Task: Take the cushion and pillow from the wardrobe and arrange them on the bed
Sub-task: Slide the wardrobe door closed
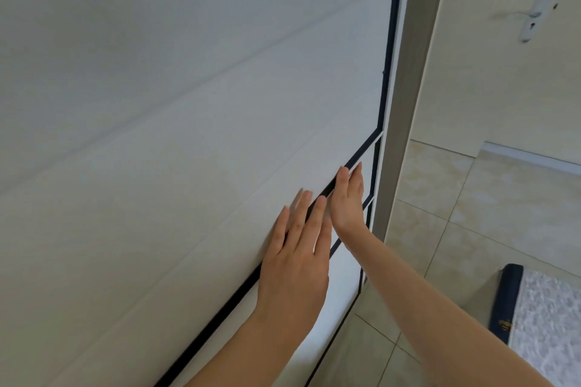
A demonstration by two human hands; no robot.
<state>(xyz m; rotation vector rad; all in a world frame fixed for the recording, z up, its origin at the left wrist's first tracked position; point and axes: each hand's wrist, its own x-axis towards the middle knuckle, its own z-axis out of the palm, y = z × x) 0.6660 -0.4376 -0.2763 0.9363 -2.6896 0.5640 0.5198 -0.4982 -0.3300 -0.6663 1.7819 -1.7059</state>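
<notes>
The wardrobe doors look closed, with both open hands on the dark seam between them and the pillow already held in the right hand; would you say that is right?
Not quite: the head view shows no pillow. The right hand is empty, its fingers at the dark seam of the closed wardrobe doors, and the left hand lies flat across that seam.

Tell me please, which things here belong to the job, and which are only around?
For the job: wardrobe door, left hand, right hand, bed corner.
Only around: room door handle, floor tiles.
</notes>
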